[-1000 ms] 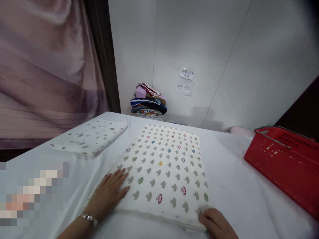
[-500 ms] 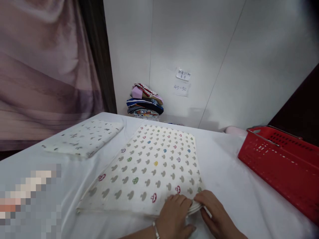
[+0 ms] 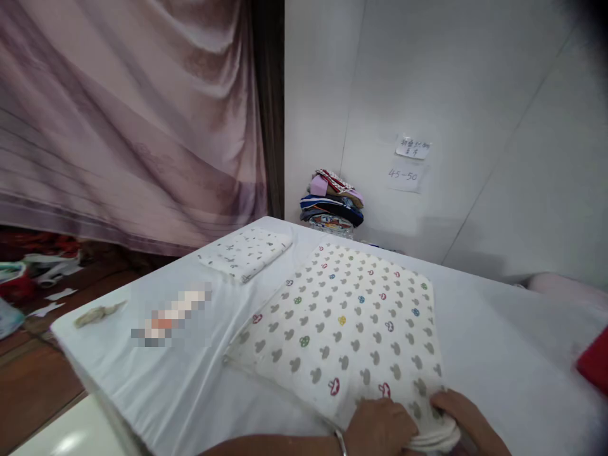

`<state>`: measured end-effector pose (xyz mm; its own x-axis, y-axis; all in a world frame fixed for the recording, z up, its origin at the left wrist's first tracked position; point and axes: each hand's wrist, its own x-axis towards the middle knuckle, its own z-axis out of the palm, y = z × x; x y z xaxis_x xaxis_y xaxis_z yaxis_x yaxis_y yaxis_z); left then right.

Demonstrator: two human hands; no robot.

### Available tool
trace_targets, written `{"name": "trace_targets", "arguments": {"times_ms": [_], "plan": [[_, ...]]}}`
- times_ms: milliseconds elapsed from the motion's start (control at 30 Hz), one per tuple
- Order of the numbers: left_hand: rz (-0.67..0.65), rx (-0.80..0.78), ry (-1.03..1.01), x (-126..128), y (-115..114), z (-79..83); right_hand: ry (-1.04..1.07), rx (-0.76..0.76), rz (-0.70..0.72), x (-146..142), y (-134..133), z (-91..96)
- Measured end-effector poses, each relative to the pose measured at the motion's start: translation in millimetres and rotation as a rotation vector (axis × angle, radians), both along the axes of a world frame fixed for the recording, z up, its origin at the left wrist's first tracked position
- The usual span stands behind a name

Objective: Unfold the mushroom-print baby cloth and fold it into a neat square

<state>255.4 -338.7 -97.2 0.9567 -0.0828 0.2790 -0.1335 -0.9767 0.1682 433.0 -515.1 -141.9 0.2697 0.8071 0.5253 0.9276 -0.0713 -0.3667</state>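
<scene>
White rectangular cotton-look cloth with grey and coloured mushroom print (image 3: 342, 342) lying on white fabric table cover (image 3: 190, 392). Left hand (image 3: 380, 424) and right hand (image 3: 468, 418) close together at cloth's near right corner; whether clamped on layers, cannot tell, undersides hidden. Corner bunched. Risks: uneven pull may skew layers; rippled cover could drag along.

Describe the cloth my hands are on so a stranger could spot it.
Start at the white table. Across its middle lies a cloth, with left hand and right hand at its near right corner. Unlike the other cloth farther left, it bears rows of mushrooms, mostly grey, some red, green, blue or yellow.
</scene>
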Motion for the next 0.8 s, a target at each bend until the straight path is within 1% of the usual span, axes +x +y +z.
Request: {"name": "trace_targets", "arguments": {"times_ms": [67,133,233,367,467,567,733,800], "plan": [[-0.011,-0.006,-0.058,0.2,1.7,-0.4,-0.044,0.093,0.081,19.9,10.1,-1.1],[-0.017,-0.057,-0.078,-3.7,5.1,5.8,-0.090,0.117,0.141,37.3,23.8,2.7],[-0.008,-0.225,-0.080,-14.3,11.1,25.7,-0.086,0.119,0.176,56.4,46.8,16.4],[-0.006,-0.488,-0.113,-25.0,18.4,58.7,0.022,0.082,0.155,79.6,78.0,36.8],[-0.030,-0.625,-0.090,-28.0,26.3,76.1,0.052,0.051,0.120,103.8,100.4,45.2],[-0.058,-0.689,-0.060,-28.6,38.2,81.5,0.067,0.006,0.073,130.6,121.0,48.9],[-0.180,-0.832,-0.079,-30.8,58.7,82.2,0.080,-0.086,-0.019,173.2,151.2,53.1],[-0.162,-0.899,-0.105,-33.9,63.7,87.8,0.097,-0.116,-0.044,189.4,161.7,54.2]]}}
